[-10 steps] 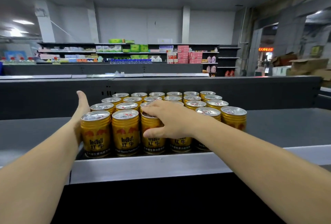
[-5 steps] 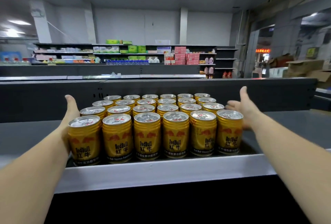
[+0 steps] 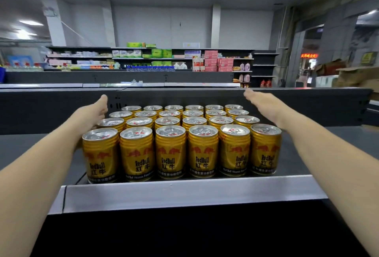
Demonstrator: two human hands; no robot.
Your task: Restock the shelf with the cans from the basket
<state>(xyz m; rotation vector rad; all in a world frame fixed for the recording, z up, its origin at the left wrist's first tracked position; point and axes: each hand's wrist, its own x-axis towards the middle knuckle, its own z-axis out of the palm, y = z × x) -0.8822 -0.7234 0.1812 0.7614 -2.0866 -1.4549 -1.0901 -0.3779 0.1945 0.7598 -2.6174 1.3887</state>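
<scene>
Several gold Red Bull cans (image 3: 170, 150) stand upright in a tight block of rows on the dark shelf (image 3: 338, 143), behind its silver front rail (image 3: 184, 192). My left hand (image 3: 92, 114) lies flat along the block's left side with straight fingers, level with the middle rows. Along the right side my right hand (image 3: 264, 106) is stretched out the same way, fingers pointing to the back rows. Neither hand holds a can. No basket is in view.
The shelf's dark back panel (image 3: 61, 109) rises right behind the last row. Bare shelf surface lies left and right of the cans. Further shop shelves (image 3: 151, 59) with goods stand across the aisle, and cardboard boxes (image 3: 352, 74) sit at the far right.
My right hand left the top of a front can and went to the block's right side. Both hands have since reached further back along the sides, and the front row stands even.
</scene>
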